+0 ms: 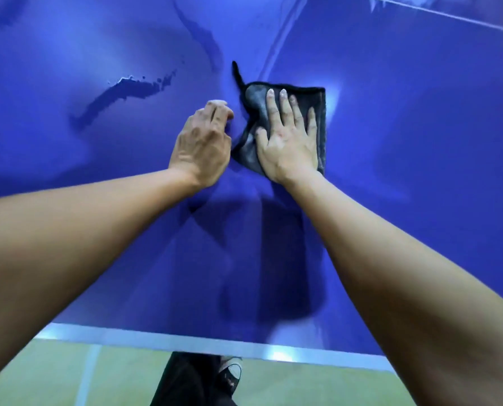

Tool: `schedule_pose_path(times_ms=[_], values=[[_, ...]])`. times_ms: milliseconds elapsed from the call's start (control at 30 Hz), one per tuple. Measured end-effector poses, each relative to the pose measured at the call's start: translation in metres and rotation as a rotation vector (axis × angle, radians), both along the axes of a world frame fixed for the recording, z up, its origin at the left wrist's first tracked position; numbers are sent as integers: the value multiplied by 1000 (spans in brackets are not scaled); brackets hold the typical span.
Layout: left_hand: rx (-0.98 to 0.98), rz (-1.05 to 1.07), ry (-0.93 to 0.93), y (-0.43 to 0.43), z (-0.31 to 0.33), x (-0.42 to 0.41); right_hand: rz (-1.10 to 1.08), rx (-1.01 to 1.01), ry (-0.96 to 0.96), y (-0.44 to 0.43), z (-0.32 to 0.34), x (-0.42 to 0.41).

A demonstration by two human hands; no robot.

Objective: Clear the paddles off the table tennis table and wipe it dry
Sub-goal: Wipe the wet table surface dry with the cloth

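Observation:
A blue table tennis table (391, 142) fills the view. A dark grey cloth (320, 118) lies on it near the middle. My right hand (288, 136) presses flat on the cloth with straight, spread fingers. My left hand (203, 139) rests on the table just left of the cloth, its fingers curled down near the cloth's left edge; whether it pinches the cloth I cannot tell. A streak of water (121, 95) sits on the surface to the left of my hands. No paddles are in view.
The table's white near edge (186, 341) runs across the bottom, with green floor (39, 373) below it and my shoe (229, 373). A white line (449, 13) crosses the far right corner. Another wet streak (203, 39) lies beyond the cloth.

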State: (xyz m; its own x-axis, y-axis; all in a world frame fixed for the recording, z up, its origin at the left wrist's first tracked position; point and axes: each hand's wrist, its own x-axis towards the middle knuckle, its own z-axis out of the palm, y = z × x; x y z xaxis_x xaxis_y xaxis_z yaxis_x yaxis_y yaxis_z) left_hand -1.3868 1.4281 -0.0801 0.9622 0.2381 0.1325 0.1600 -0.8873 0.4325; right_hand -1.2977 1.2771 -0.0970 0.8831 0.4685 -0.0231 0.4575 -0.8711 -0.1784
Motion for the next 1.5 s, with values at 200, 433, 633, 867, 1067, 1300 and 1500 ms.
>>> schedule_pose_path(times_ms=[200,433,633,867,1067,1300,1500], values=[[49,53,74,-4,-5,-125,26,46,39,-27,4,-160],[-4,117,186,-21,4,-193,76,91,83,-74,13,-308],[66,14,166,-3,6,-159,49,36,106,-76,7,-304],[54,-24,115,43,-3,-58,28,45,27,-8,-1,-154],[95,-77,72,87,-17,20,-56,31,8,63,-1,5],[100,-100,58,88,-18,25,-138,-20,20,114,2,159],[116,-107,51,86,-20,27,-166,-27,24,137,6,250]])
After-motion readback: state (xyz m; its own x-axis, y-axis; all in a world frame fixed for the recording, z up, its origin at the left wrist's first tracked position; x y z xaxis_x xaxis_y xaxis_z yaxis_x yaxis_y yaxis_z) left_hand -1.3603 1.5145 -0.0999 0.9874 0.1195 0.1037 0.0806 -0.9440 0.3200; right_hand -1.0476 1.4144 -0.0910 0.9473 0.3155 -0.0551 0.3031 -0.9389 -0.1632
